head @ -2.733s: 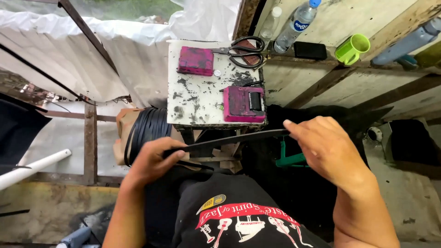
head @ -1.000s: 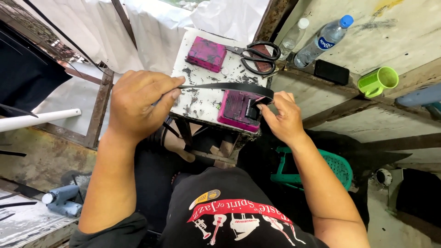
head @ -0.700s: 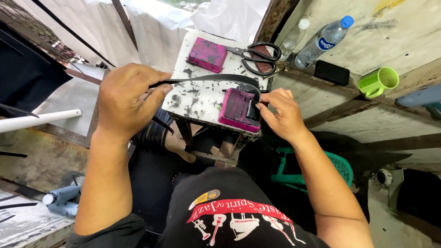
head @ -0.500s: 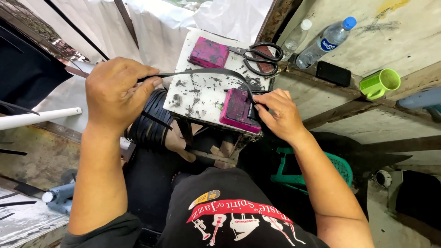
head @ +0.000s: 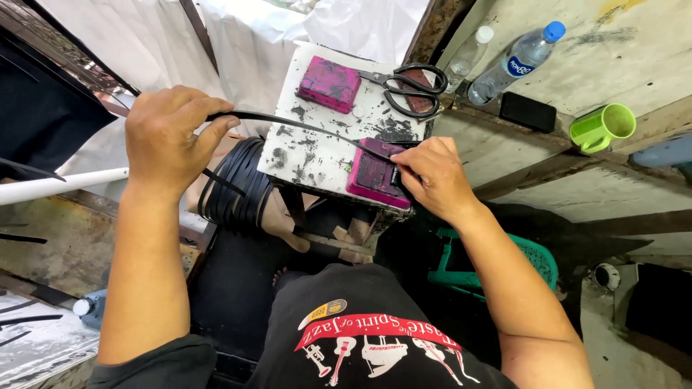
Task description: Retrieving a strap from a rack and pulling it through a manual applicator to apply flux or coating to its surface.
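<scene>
Thin black strip (head: pixel 303 126) stretched taut across the little white work table (head: pixel 317 155), one end pinched in the left hand (head: pixel 169 137) off the table's left side, other end pressed onto the near pink block (head: pixel 371 176) at the table's front right corner. Left hand curled tight around the strip, fingers wrapped over it. Right hand (head: pixel 432 176) closed down on the block, fingertips pinning the strip there; can't tell whether a small tool sits under those fingers.

As for progress: looks like somewhere mid-way, judging by the black shavings scattered all over the tabletop and a fat bundle of black strips (head: pixel 234 191) hanging just below the table's left edge, apparently waiting or already handled, hard to say which.

Second pink block (head: pixel 329 83) sitting at the far side of the table, black-handled scissors (head: pixel 407 86) right beside it. Further right on the wooden ledge: two clear plastic bottles (head: pixel 515 61), a dark phone (head: pixel 528 112), a green mug (head: pixel 602 128). Green plastic stool (head: pixel 537 256) down by the right knee.
</scene>
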